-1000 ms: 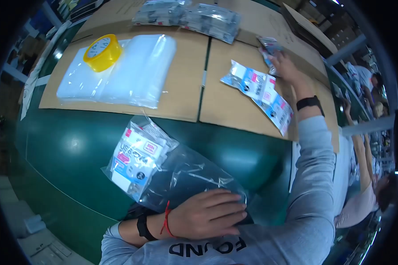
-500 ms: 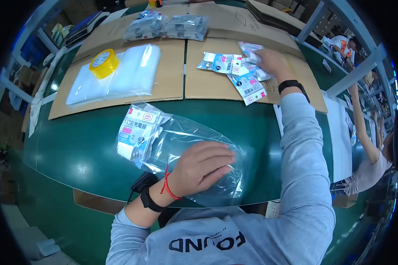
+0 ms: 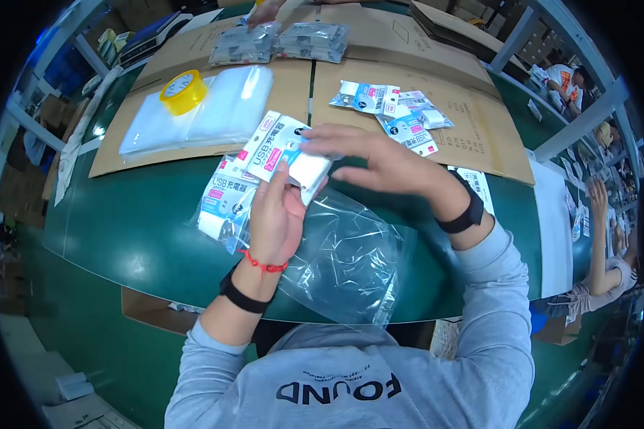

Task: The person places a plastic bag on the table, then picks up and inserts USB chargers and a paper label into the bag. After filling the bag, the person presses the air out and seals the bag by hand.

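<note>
A small blue-and-white charger packet [image 3: 272,146], with a white block showing at its lower right, is held up in my left hand [image 3: 273,222]. Thumb and fingers close around it; whether more than one packet is in the grip I cannot tell. My right hand [image 3: 390,161] has its fingers stretched out beside the packet, the fingertips overlapping its right edge. Below lies a clear plastic bag [image 3: 347,261], with several similar packets [image 3: 223,204] stacked in its left end, partly hidden by my left hand. More loose packets [image 3: 368,96] lie on the cardboard beyond my right hand.
Flat cardboard [image 3: 479,150] covers the far part of the green table [image 3: 122,229]. On it rest a stack of clear bags [image 3: 229,100], a yellow tape roll [image 3: 183,93] and bagged bundles [image 3: 311,41]. Another person's hand [image 3: 265,11] reaches in there. Metal posts [image 3: 583,118] stand at right.
My right hand has come left from the loose packets, which are fewer now. My left hand has risen off the bag and holds a packet. Another person's hand now reaches toward the back bundles.
</note>
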